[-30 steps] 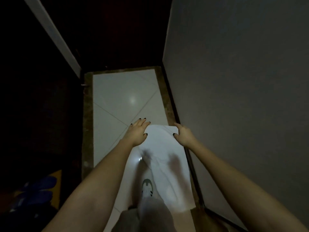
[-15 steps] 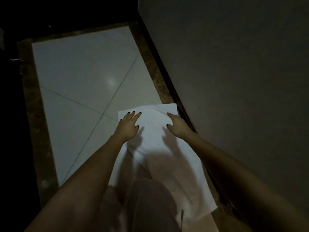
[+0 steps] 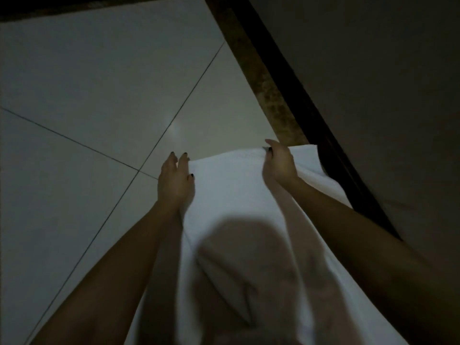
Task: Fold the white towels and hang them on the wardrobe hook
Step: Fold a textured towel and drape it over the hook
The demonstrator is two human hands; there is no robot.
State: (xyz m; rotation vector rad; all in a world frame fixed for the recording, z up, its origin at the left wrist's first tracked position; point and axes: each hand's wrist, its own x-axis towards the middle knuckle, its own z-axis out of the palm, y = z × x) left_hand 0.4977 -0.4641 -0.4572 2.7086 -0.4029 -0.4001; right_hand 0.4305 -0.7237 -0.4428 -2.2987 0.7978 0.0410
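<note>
my left hand [image 3: 175,181] and right hand [image 3: 279,163] pinch the far edge of the soft white rectangular towel [image 3: 231,195]; its long axis hangs from twelve toward six o'clock, both hands equally near.

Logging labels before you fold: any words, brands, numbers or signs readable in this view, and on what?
None readable. The white towel, held at its far edge by the left hand and right hand, shows no tag or print. The floor tiles and wall are bare; the view is dim.
</note>
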